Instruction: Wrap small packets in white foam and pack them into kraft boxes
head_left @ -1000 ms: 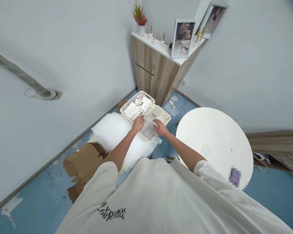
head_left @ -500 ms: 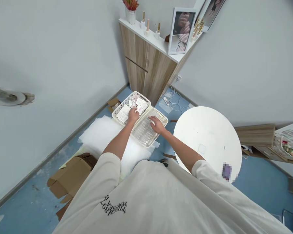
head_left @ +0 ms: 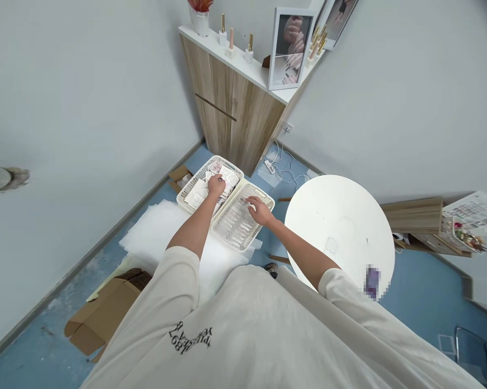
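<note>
Two white perforated plastic baskets stand side by side in front of me. Inside the left basket (head_left: 229,163) lie many flat white packets (head_left: 197,195), some with print on them. My left hand (head_left: 216,185) reaches in among these packets with its fingers curled; whatever is between the fingertips is too small to name. The right basket (head_left: 265,192) holds rows of clear plastic pieces (head_left: 235,224). Just over them, my right hand (head_left: 260,210) has its fingers apart and bent, with nothing visibly held.
White foam sheets (head_left: 152,224) lie below the baskets, with flattened cardboard (head_left: 101,302) at the left. A round white table (head_left: 340,210) stands to the right. Behind the baskets are a wooden cabinet (head_left: 235,97) and a power strip (head_left: 269,166) with cables on the floor.
My left hand has shifted slightly away from me across the packets, some of which lie differently. My right hand stays over the clear pieces. The whole view has shifted a little.
</note>
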The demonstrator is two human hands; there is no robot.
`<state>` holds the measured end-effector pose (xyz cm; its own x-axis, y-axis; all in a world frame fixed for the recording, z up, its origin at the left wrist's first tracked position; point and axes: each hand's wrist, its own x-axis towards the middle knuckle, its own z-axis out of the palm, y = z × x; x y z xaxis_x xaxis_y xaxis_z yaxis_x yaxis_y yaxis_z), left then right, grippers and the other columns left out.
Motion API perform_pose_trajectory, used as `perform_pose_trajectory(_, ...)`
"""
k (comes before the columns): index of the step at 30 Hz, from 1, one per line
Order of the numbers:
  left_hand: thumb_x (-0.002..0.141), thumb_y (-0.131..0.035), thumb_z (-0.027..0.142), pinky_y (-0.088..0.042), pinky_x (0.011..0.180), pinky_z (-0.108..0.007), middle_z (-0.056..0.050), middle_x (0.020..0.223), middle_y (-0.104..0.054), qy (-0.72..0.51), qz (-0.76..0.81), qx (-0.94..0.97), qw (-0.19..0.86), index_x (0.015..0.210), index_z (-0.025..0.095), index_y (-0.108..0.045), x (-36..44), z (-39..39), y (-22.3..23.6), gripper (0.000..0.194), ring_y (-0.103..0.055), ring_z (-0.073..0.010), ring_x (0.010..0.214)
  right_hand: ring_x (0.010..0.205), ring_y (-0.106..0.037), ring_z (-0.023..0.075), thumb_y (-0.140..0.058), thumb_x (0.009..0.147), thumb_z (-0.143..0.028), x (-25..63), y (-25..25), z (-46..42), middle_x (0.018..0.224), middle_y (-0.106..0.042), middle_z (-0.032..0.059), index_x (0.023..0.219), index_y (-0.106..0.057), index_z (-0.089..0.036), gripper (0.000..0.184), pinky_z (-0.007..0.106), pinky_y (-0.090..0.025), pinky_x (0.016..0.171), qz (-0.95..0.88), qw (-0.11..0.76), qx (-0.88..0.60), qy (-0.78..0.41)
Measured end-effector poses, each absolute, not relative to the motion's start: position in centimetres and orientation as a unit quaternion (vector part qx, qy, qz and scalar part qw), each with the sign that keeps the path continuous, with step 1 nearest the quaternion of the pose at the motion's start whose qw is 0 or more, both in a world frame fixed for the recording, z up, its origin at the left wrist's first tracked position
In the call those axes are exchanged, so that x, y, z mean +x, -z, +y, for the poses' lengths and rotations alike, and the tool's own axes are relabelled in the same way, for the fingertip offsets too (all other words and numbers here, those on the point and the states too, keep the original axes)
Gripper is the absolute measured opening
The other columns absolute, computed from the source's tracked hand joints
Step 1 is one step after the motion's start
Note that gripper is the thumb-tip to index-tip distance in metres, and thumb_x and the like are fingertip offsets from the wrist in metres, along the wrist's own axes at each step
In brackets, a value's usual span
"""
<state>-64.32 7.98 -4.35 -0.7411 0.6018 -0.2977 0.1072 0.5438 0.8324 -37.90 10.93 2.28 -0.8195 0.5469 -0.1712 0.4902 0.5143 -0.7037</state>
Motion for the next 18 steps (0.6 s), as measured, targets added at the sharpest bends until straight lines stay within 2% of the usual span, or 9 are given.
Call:
perform_pose_trajectory(5,0.078,-0.061,0.011,-0.049,0.104,-0.041,-0.012,0.118,-0.071,-0.465,0.832,0.225,0.203,0.107,0.015,-0.075,-64.3,6.9,3.5,0.032,-0.066,-0.0271,0.111,0.127,-0.055,0.0271,-0.041,0.100,-0.033,-38.3,-2.3,10.9,0.145,-0.051,0.0133,0.141,-0.058,-0.022,0.046,0.046,-0.046,0.109,-0.866,0.046,-0.288,-0.405)
perform_pose_trajectory(9,0.084,-0.062,0.018,-0.054,0.093,-0.038,-0.009,0.099,-0.073,-0.513,0.827,0.191,0.128,0.096,0.016,-0.074,-65.1,5.3,2.5,0.016,-0.069,-0.0227,0.094,0.121,-0.059,0.0259,-0.043,0.098,-0.029,-39.0,-2.6,10.4,0.142,-0.054,0.0142,0.138,-0.061,-0.020,0.044,0.046,-0.046,0.110,-0.862,0.066,-0.283,-0.414)
perform_pose_trajectory(12,0.084,-0.064,0.019,-0.055,0.083,-0.033,-0.006,0.087,-0.071,-0.536,0.821,0.165,0.111,0.090,0.017,-0.071,-65.4,3.9,1.5,0.009,-0.068,-0.0192,0.083,0.110,-0.064,0.0232,-0.045,0.096,-0.028,-39.8,-3.0,10.1,0.140,-0.057,0.0133,0.134,-0.063,-0.020,0.043,0.044,-0.049,0.105,-0.845,0.085,-0.293,-0.438)
perform_pose_trajectory(14,0.082,-0.066,0.016,-0.055,0.080,-0.030,-0.004,0.085,-0.070,-0.550,0.810,0.171,0.109,0.092,0.018,-0.068,-64.8,2.9,0.6,0.011,-0.068,-0.0175,0.080,0.107,-0.065,0.0217,-0.048,0.095,-0.030,-40.3,-3.4,9.9,0.137,-0.060,0.0117,0.131,-0.065,-0.021,0.040,0.041,-0.051,0.103,-0.822,0.098,-0.318,-0.462)
perform_pose_trajectory(16,0.080,-0.066,0.012,-0.054,0.081,-0.029,-0.002,0.086,-0.070,-0.562,0.793,0.204,0.112,0.099,0.020,-0.067,-63.6,2.0,-0.6,0.020,-0.067,-0.0167,0.080,0.108,-0.066,0.0212,-0.052,0.095,-0.032,-40.9,-3.9,9.8,0.134,-0.064,0.0100,0.126,-0.067,-0.022,0.036,0.039,-0.051,0.102,-0.786,0.109,-0.353,-0.496)
perform_pose_trajectory(18,0.085,-0.065,0.015,-0.054,0.086,-0.031,-0.003,0.091,-0.071,-0.544,0.785,0.269,0.120,0.096,0.021,-0.068,-61.7,1.1,-1.9,0.013,-0.067,-0.0173,0.084,0.107,-0.068,0.0208,-0.054,0.095,-0.035,-41.3,-4.3,9.8,0.126,-0.069,0.0095,0.123,-0.067,-0.022,0.034,0.039,-0.053,0.100,-0.731,0.119,-0.387,-0.550)
